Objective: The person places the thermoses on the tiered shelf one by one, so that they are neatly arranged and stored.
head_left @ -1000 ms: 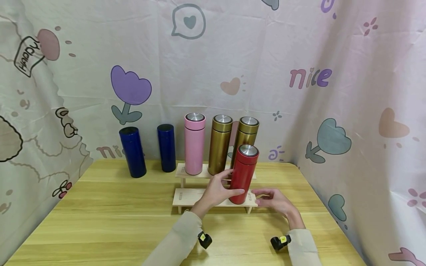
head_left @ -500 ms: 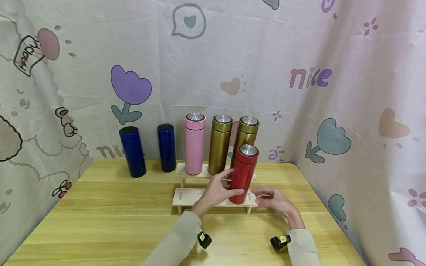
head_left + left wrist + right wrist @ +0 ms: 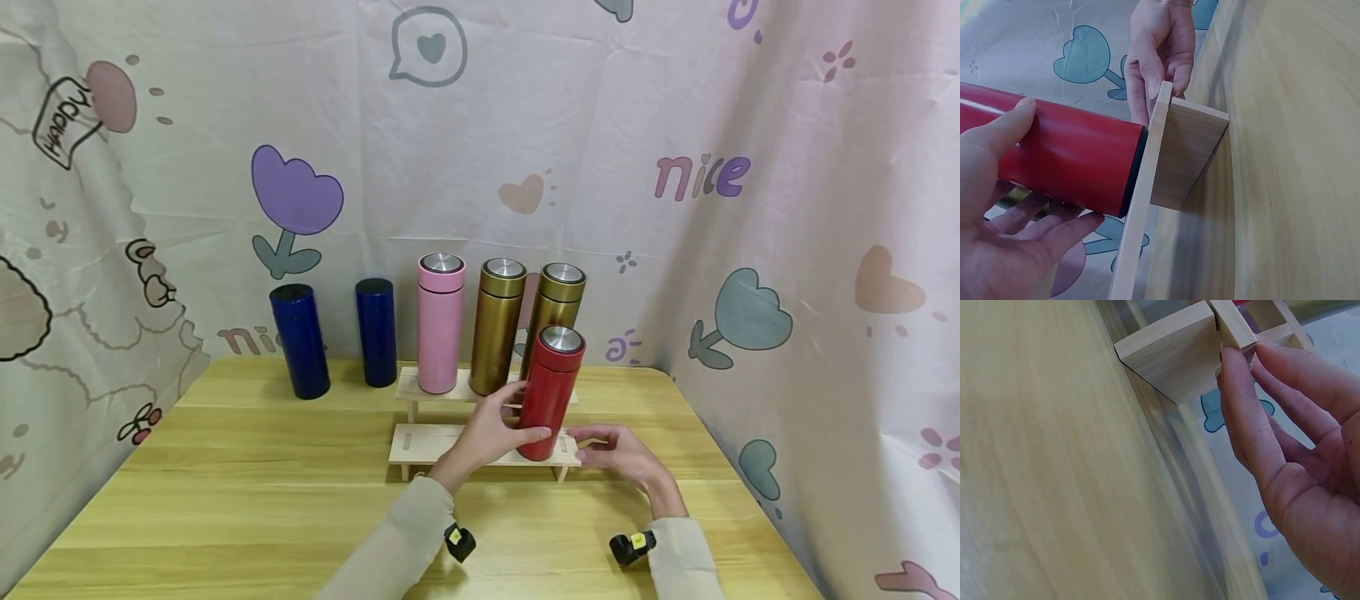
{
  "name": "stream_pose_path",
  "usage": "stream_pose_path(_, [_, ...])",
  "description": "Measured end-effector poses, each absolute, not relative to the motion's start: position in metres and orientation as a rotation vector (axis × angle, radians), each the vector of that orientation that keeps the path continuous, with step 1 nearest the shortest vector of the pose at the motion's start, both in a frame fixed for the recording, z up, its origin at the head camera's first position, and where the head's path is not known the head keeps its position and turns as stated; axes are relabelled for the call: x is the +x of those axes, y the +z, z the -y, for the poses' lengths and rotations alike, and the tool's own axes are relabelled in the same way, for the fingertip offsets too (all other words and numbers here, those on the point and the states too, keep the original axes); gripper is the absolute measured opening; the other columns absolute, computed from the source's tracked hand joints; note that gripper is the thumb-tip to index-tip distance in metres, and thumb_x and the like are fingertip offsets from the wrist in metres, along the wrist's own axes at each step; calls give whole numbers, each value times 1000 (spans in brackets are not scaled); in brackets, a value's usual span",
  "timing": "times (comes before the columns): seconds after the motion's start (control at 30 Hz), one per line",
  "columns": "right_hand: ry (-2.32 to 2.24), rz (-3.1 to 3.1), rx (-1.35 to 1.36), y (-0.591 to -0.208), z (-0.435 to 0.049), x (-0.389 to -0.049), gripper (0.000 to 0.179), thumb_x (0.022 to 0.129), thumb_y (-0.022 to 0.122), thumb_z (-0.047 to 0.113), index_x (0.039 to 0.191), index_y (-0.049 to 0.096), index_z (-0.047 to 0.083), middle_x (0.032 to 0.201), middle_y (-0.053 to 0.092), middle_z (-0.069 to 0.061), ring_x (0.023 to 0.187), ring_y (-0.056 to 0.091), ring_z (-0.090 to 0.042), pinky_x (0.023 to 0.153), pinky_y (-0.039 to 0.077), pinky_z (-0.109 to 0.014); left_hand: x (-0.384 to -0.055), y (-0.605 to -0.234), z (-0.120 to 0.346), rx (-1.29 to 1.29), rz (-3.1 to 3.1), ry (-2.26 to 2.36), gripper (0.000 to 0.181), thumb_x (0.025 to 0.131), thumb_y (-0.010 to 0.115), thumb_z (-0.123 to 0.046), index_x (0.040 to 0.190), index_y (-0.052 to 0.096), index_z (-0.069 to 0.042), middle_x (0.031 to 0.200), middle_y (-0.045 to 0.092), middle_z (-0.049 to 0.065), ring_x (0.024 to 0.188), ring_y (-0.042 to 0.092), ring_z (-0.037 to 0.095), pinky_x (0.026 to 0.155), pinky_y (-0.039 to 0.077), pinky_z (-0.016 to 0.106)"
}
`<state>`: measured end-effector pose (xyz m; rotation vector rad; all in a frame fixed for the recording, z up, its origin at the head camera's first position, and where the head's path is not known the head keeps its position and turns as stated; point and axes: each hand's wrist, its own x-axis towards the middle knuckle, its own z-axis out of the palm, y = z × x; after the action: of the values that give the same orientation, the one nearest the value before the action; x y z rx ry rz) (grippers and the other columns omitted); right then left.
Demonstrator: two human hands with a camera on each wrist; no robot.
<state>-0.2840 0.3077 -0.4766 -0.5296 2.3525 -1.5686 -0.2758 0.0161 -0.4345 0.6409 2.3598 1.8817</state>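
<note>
A: Start closest to the wearer.
B: A pale left sleeve (image 3: 401, 542) and a pale right sleeve (image 3: 682, 554), each with a small black device at the wrist (both bear a yellow patch).
A: And the hands?
B: The left hand (image 3: 487, 431) is curled partway round the lower part of the red bottle (image 3: 551, 398), thumb on one side, fingers spread on the other. The right hand (image 3: 618, 455) has its thumb and fingers drawn close together, pinching the right end of the lower shelf (image 3: 438, 443).
A: Where exactly is that bottle?
B: Standing on the lower shelf, near its right end. The left wrist view shows its black base against the board, with a broad wooden leg (image 3: 1188, 150) underneath.
A: Next row back?
B: The upper shelf (image 3: 462, 389), raised behind. From left to right it bears a pink bottle (image 3: 440, 337), a gold bottle (image 3: 495, 342) and a second gold bottle (image 3: 557, 307), partly hidden by the red one.
A: Anything beside them?
B: Two dark blue bottles on the wooden table (image 3: 225, 500), left of the shelves: one farther left (image 3: 302, 346), one nearer the pink (image 3: 377, 337).
A: And farthest?
B: A pale curtain (image 3: 585, 100) printed with tulips, hearts and "nice".
</note>
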Motion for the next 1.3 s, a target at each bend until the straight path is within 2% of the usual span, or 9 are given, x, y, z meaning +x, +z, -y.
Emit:
stream_pose_path(0.6, [-1594, -2314, -558, -477, -308, -282, 49, 97, 71, 14, 140, 58, -6, 142, 56, -34, 102, 71, -12, 88, 62, -27, -273, -434, -17, 653, -2377, 1868, 72, 85, 86, -36, 147, 53, -27, 138, 64, 6, 119, 67, 29, 96, 61, 45])
stream_pose_path(0.93, [-1646, -2247, -605, -480, -308, -285, 50, 97, 70, 9, 140, 56, -11, 132, 66, -25, 99, 73, -12, 88, 63, -29, -274, -436, -15, 705, -2347, 1905, 68, 85, 86, -31, 146, 54, -26, 136, 64, 6, 119, 67, 29, 98, 60, 45])
stream_pose_path(1.3, [-1633, -2254, -632, -481, -310, -285, 50, 97, 69, 9, 140, 55, -11, 137, 58, -36, 101, 73, -11, 89, 62, -28, -273, -432, -1, 693, -2325, 1936, 68, 84, 87, -33, 145, 56, -28, 135, 65, 3, 125, 65, 31, 99, 60, 46])
